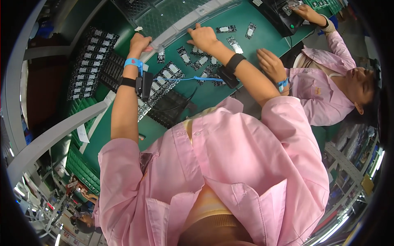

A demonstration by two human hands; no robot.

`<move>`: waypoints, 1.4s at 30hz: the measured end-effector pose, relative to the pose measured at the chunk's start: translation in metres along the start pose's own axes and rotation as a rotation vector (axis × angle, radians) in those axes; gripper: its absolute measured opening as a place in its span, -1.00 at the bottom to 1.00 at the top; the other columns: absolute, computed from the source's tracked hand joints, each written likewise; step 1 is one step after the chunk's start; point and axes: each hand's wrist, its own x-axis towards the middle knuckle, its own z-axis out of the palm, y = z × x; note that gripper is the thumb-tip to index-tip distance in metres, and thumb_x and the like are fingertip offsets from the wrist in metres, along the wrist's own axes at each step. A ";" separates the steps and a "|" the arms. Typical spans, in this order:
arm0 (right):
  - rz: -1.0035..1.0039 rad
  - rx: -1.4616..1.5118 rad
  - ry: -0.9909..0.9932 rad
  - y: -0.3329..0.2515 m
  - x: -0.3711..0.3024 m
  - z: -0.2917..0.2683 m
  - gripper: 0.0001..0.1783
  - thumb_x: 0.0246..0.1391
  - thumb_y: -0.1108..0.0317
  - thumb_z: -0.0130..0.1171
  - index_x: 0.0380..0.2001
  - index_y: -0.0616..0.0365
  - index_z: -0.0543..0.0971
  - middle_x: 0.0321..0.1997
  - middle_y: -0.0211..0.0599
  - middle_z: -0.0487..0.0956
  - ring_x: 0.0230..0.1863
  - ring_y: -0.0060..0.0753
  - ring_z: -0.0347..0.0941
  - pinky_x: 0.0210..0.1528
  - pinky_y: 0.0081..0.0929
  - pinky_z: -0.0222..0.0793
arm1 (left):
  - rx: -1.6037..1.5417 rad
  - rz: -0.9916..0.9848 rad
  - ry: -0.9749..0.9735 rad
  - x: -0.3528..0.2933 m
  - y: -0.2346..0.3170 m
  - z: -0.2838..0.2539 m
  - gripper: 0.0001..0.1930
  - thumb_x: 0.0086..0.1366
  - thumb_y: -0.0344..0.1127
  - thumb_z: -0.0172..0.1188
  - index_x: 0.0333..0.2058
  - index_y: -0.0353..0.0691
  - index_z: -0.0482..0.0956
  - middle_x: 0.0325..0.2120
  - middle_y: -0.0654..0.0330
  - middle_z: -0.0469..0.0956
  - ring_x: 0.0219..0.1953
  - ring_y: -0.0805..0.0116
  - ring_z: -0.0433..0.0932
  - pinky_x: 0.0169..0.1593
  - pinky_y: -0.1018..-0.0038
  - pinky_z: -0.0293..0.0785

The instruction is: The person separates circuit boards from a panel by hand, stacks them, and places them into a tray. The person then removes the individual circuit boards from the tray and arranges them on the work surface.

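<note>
My left hand is by the near left corner of a clear-edged panel. Its fingers are curled, and what they grip is hidden. A small pale scrap shows just beyond them. At the same panel's near edge, my right hand has its fingers apart, thumb and fingertips against the rim. Small black circuit boards with silvery parts lie scattered on the green table below my hands. Between my forearms, more boards stand in a row beside a black slotted rack.
Rows of boards fill racks at the left, above green trays. A grey curved bar crosses the left side. At the right, a co-worker in pink reaches toward a black device. A blue cord spans my wrists.
</note>
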 end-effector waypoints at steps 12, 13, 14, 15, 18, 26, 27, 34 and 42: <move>-0.020 -0.248 0.077 0.014 -0.020 0.020 -0.74 -0.11 0.31 -0.08 -0.28 0.06 0.43 -0.29 -0.03 0.40 -0.52 -0.27 0.46 -0.52 -0.43 0.36 | 0.056 -0.012 0.002 0.000 0.002 -0.001 -0.71 -0.10 -0.36 0.11 -0.48 -0.55 0.39 -0.62 -0.04 0.49 -0.66 0.27 0.53 -0.56 0.55 0.48; 0.017 -0.260 0.044 0.019 -0.022 0.020 -0.73 -0.12 0.32 -0.08 -0.27 0.04 0.43 -0.28 -0.03 0.40 -0.53 -0.27 0.46 -0.52 -0.42 0.36 | 0.054 -0.011 0.001 0.000 0.002 0.001 -0.71 -0.10 -0.36 0.11 -0.48 -0.55 0.39 -0.62 -0.04 0.49 -0.66 0.27 0.53 -0.56 0.55 0.48; 0.049 -0.272 0.014 0.020 -0.022 0.016 -0.72 -0.13 0.33 -0.09 -0.27 0.02 0.43 -0.27 -0.02 0.39 -0.54 -0.27 0.46 -0.53 -0.42 0.36 | 0.064 -0.010 0.020 -0.001 0.003 0.003 -0.69 -0.10 -0.36 0.12 -0.43 -0.55 0.37 -0.60 -0.04 0.49 -0.65 0.28 0.53 -0.56 0.55 0.48; 0.045 -0.275 0.015 0.018 -0.022 0.013 -0.72 -0.13 0.33 -0.09 -0.27 0.02 0.43 -0.27 -0.02 0.39 -0.54 -0.27 0.46 -0.53 -0.42 0.36 | 0.074 -0.008 0.039 -0.003 0.005 0.006 -0.66 -0.09 -0.35 0.12 -0.39 -0.54 0.35 -0.59 -0.05 0.49 -0.65 0.28 0.53 -0.55 0.55 0.48; -0.075 -0.073 0.039 -0.005 -0.030 -0.002 -0.69 -0.14 0.34 -0.09 -0.23 -0.01 0.43 -0.24 -0.02 0.38 -0.54 -0.26 0.45 -0.54 -0.39 0.35 | 0.070 -0.013 0.058 -0.009 0.004 0.010 -0.61 -0.08 -0.35 0.12 -0.31 -0.53 0.30 -0.57 -0.05 0.50 -0.64 0.28 0.53 -0.55 0.54 0.48; -0.340 -0.087 -0.091 -0.029 -0.036 0.014 -0.59 -0.13 0.33 -0.10 -0.11 -0.13 0.39 -0.24 -0.06 0.38 -0.57 -0.21 0.44 -0.54 -0.34 0.35 | 0.071 -0.002 0.033 -0.011 0.009 0.018 -0.55 -0.08 -0.36 0.10 -0.24 -0.53 0.20 -0.57 -0.04 0.50 -0.64 0.28 0.53 -0.56 0.55 0.48; -0.321 -0.086 -0.099 -0.023 -0.043 0.012 -0.60 -0.13 0.32 -0.09 -0.11 -0.13 0.39 -0.23 -0.06 0.38 -0.56 -0.21 0.44 -0.53 -0.34 0.35 | 0.071 -0.010 0.023 -0.014 0.009 0.018 -0.54 -0.08 -0.37 0.10 -0.23 -0.53 0.18 -0.57 -0.04 0.50 -0.64 0.28 0.53 -0.56 0.55 0.48; -0.213 0.097 0.072 -0.007 -0.070 -0.009 -0.70 -0.09 0.24 -0.05 -0.21 -0.06 0.45 -0.20 -0.11 0.39 -0.55 -0.22 0.44 -0.50 -0.35 0.34 | 0.048 -0.046 0.068 -0.025 0.000 0.021 -0.52 -0.07 -0.35 0.09 -0.22 -0.53 0.14 -0.57 -0.04 0.50 -0.64 0.29 0.53 -0.55 0.56 0.48; 0.536 1.089 0.251 0.003 -0.066 -0.025 -0.65 -0.04 0.10 -0.02 -0.38 0.17 0.49 -0.53 -0.13 0.49 -0.54 -0.21 0.43 -0.49 -0.44 0.29 | 0.455 0.248 0.266 -0.062 0.009 0.019 -0.49 0.01 -0.08 0.09 -0.17 -0.35 0.26 -0.38 0.07 0.48 -0.32 0.37 0.48 -0.31 0.50 0.41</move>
